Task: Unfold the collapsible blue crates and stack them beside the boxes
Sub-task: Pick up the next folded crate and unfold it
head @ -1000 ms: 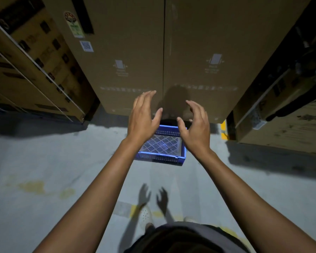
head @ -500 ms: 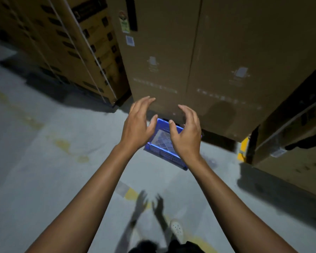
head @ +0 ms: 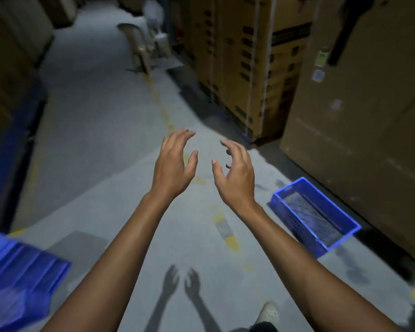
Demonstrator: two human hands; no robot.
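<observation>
A grey concrete floor (head: pixel 94 140) runs down the aisle, smooth and dull, with worn yellow paint marks (head: pixel 228 236) flaking along its middle. On the right rises a wall of cardboard: one big plain brown box (head: pixel 369 140), flat-sided and matte, and beyond it taller printed boxes (head: pixel 237 68) bound by thin pale straps. Down in the left corner lies a blue ribbed plastic pile (head: pixel 22 271), too smeared by motion to make out its form.

The unfolded blue crate (head: pixel 333 207) sits on the floor at the right, just beside the foot of the plain box. It is a rectangular tub of hard plastic with upright walls, a bright rim and a mesh-patterned bottom, and there is nothing in it.

Both bare arms reach forward over the floor, well apart from the crate. The left hand (head: pixel 173 171) and right hand (head: pixel 235 176) face each other, fingers spread and gently curved, gripping nothing; their shadows fall on the concrete below. A white shoe (head: pixel 268 315) shows at the bottom edge.
</observation>
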